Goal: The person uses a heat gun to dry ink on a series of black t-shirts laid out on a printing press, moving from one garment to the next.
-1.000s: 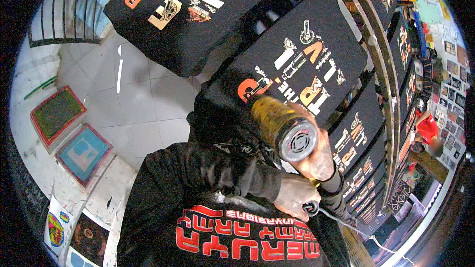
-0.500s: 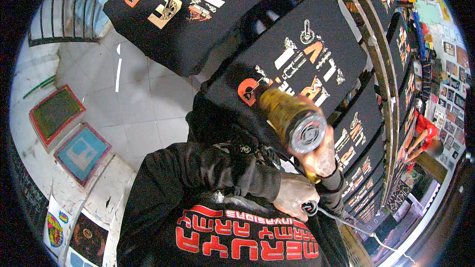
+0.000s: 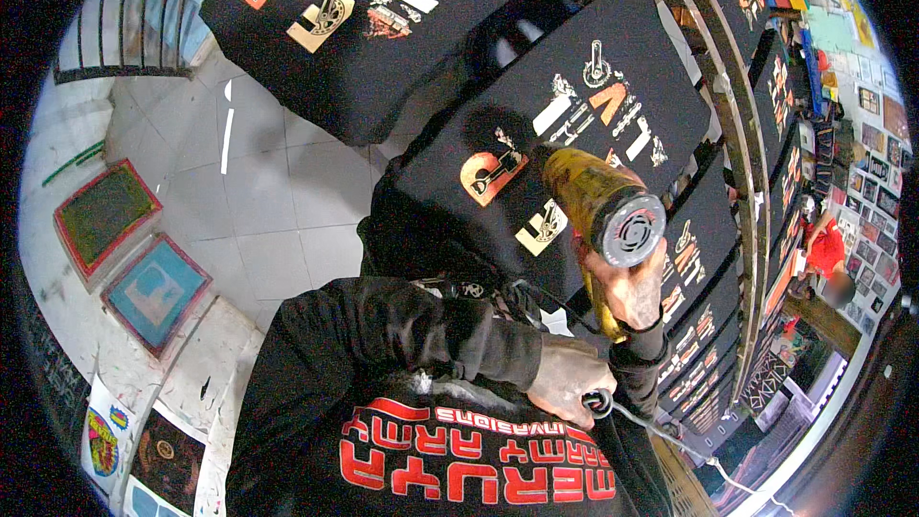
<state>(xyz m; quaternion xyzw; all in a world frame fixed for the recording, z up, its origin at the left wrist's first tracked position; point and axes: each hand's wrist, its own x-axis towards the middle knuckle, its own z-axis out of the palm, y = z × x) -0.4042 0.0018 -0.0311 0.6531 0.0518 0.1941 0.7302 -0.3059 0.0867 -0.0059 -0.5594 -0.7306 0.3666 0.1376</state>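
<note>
My right hand [image 3: 634, 293] is wrapped round a yellow heat gun [image 3: 586, 184] with a dark, vented rear end. Its nozzle points away from me, low over a black shirt [image 3: 459, 129] with orange and cream print; whether it touches the cloth I cannot tell. Below and to the left, my left hand [image 3: 570, 378] is closed in front of my chest. A dark round end piece [image 3: 598, 404] shows at its fingers, and a grey power cord [image 3: 661, 431] runs from there toward the lower right.
Another printed black shirt [image 3: 316, 67] lies beyond. More shirts stretch away along a rail [image 3: 732, 124] at right. Two framed screens, one dark [image 3: 107, 220] and one blue [image 3: 156, 295], lie at left. A person in red [image 3: 823, 247] bends at far right.
The heat gun and my right hand have shifted right and slightly away over the shirt, uncovering more print. My left hand has stayed nearly still. The person in red has moved a little.
</note>
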